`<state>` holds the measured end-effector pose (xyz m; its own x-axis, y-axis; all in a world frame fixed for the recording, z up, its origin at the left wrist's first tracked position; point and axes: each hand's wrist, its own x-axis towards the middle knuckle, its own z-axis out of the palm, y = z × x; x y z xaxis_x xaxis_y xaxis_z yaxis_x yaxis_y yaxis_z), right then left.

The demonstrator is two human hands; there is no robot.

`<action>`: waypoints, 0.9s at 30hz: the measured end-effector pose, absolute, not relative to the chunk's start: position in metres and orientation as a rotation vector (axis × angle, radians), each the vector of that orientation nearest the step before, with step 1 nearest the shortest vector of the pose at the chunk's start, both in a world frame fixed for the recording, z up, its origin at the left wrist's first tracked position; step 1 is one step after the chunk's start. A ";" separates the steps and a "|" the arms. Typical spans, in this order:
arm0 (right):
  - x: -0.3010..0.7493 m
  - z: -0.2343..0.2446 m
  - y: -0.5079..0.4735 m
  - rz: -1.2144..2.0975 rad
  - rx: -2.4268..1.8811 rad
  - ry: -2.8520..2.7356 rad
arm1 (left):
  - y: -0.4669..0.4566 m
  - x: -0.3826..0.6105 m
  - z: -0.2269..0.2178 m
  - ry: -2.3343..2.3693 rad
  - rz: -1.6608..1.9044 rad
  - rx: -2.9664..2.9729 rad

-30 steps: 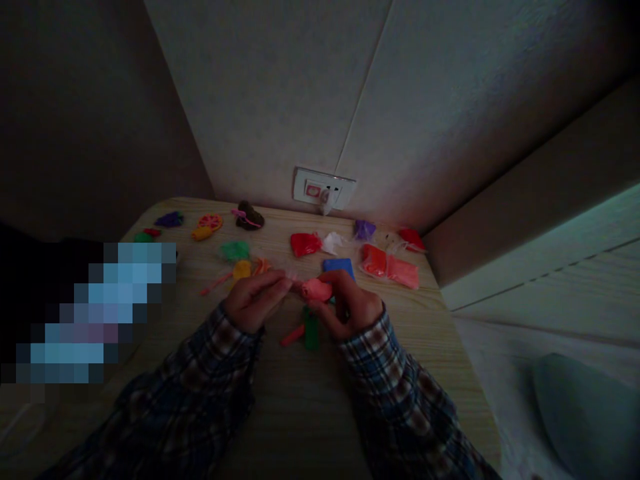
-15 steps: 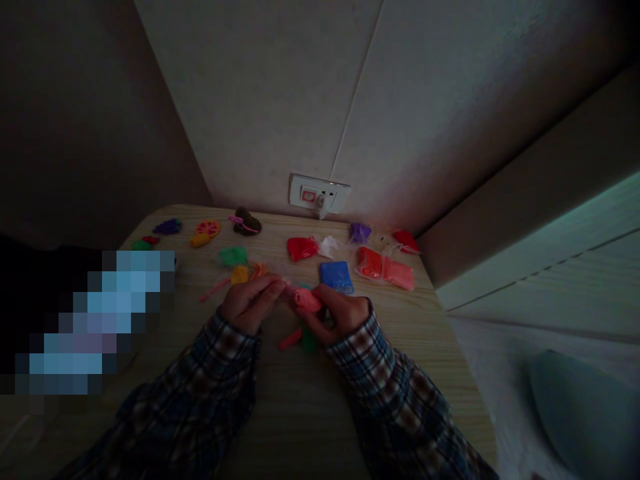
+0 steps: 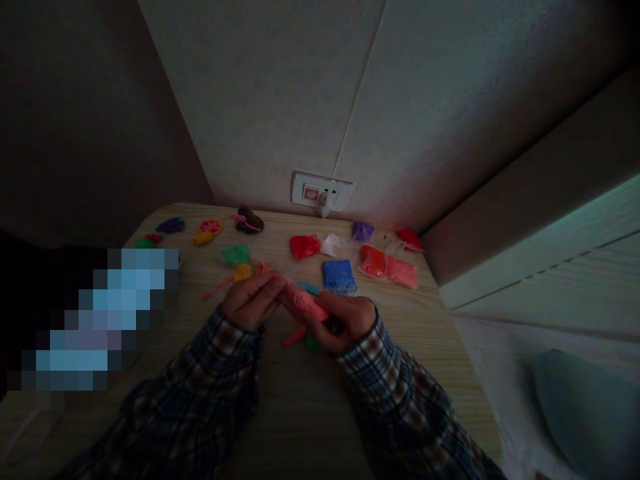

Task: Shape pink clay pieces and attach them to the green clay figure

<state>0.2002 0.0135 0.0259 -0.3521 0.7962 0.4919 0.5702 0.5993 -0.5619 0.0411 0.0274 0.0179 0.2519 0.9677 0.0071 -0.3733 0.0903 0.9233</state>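
Over a light wooden table (image 3: 280, 413), both my hands grip one piece of pink modelling clay (image 3: 304, 304), drawn out into a short thick roll. My left hand (image 3: 249, 301) pinches its left end with closed fingers. My right hand (image 3: 345, 321) is closed round its right end. Under my hands lie a red clay stick (image 3: 293, 337) and a green clay piece (image 3: 311, 343), partly hidden. A blue clay block (image 3: 339, 275) sits just beyond my right hand.
Small clay packets and shapes in red (image 3: 305, 246), white, purple, orange-pink (image 3: 389, 267), green (image 3: 235, 254) and yellow are spread along the table's far side. A wall socket (image 3: 321, 193) is behind them. A pixelated patch covers the left. A bed edge lies right.
The pink clay went from a rounded lump to a longer roll between my hands. My right hand shifted a little down and right.
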 end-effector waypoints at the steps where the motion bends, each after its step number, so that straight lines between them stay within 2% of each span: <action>1: 0.201 0.026 0.014 0.375 -1.078 -2.069 | 0.028 0.041 0.018 0.757 1.162 1.000; 18: 0.204 0.027 0.013 0.411 -1.125 -2.054 | 0.031 0.032 0.024 0.887 1.067 1.023; 22: 0.207 0.026 0.014 0.469 -1.170 -2.004 | 0.039 0.019 0.024 0.863 0.925 0.964; 27: 0.209 0.022 0.015 0.586 -1.162 -1.980 | 0.037 0.023 0.026 0.853 0.929 0.928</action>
